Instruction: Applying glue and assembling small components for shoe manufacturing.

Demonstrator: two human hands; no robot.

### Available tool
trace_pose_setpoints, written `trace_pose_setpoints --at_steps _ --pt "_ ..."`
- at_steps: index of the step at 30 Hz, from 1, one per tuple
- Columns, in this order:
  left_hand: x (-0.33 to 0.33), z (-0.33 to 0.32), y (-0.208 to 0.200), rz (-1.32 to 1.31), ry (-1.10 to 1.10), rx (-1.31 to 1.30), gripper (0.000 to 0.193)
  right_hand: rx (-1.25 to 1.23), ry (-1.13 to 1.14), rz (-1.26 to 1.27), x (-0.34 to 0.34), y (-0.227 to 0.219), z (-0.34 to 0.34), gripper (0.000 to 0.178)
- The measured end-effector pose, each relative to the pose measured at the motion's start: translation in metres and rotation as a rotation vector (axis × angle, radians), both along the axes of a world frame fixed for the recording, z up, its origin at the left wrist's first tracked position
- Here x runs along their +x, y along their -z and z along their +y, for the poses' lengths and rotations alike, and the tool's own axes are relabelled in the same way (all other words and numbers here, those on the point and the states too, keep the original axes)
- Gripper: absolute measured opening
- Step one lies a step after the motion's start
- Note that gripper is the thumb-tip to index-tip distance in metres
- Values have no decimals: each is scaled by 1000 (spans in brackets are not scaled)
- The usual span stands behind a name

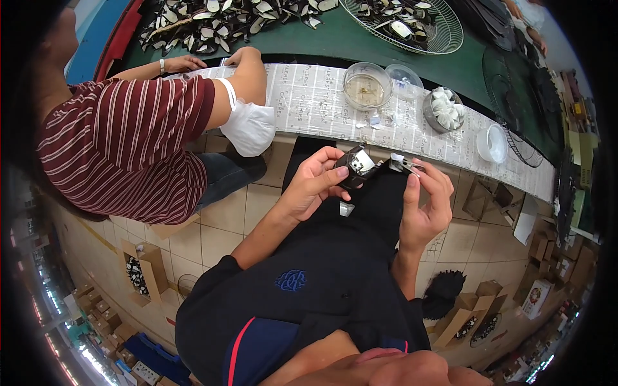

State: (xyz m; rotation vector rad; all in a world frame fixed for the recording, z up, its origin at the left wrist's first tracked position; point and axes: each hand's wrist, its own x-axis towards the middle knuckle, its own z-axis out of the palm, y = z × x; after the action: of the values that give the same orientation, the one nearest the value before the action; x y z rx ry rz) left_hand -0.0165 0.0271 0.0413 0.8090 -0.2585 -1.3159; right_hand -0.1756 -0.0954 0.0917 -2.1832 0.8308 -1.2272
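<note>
Above my lap, my left hand [313,182] is closed round a dark, curved piece [351,177] with a white inner face, perhaps a shoe part. The fingers of my right hand [427,204] pinch a small metallic tool [407,166] that looks like tweezers, with a white bit at its tip. That tip points toward the dark piece, a short gap to its right. Exactly what the white bit is, I cannot make out. Below the left hand, a small pale scrap [346,208] shows against my dark clothing.
Ahead runs a paper-covered bench edge [302,96] with a round clear dish [367,87], a metal bowl of white wads [444,109] and a clear plastic cup [492,143]. Behind lie heaped black-and-white pieces [222,26] and a wire basket [450,35]. A co-worker in stripes [129,141] works at left.
</note>
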Motion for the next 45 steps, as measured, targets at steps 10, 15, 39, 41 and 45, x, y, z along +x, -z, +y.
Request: trace_pose_setpoints --at_steps 10,15,39,41,45 --pt "5 -4 -6 47 -15 -1 25 -13 -190 46 19 -1 10 16" --pt "4 -2 2 49 -27 -1 27 -62 -40 57 8 1 1 12" --pt "-56 -31 54 -96 -111 196 26 1867 -127 -819 -152 225 -25 18" --pt "-58 -34 52 -109 -110 204 26 1866 -141 -848 -149 227 -27 18" --pt "-58 -37 43 -124 -110 148 23 1877 -188 -917 -135 228 -36 22"
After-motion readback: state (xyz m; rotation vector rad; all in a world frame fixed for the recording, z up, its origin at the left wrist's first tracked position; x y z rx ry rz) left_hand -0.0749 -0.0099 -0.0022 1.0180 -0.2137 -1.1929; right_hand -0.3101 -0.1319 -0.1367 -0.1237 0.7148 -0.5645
